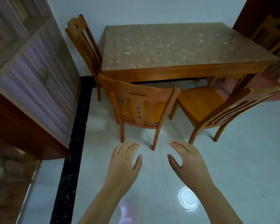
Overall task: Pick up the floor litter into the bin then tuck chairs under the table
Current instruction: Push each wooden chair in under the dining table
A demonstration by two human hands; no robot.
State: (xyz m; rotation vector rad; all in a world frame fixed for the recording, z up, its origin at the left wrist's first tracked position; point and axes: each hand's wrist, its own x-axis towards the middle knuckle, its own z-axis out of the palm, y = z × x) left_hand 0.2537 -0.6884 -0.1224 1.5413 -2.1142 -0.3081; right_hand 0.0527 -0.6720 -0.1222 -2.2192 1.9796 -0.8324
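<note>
Both bare hands, left (124,160) and right (189,160), reach empty with fingers spread toward the slatted orange wooden chair (141,107) just before the patterned brown worktop (176,46), so tucking seems underway; next, grasp its backrest and push

Glossy pale tile floor (233,159), cabinet (31,81) left.

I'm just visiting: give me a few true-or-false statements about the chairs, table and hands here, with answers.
1. Both hands are empty. True: the left hand and right hand are open, holding nothing.
2. The table has dishes on it. False: its top is bare.
3. The right front chair is tucked fully under. False: its seat is mostly out.
4. The left front chair has its back toward the person. True.
5. A hand grips a chair. False: neither touches one.
</note>
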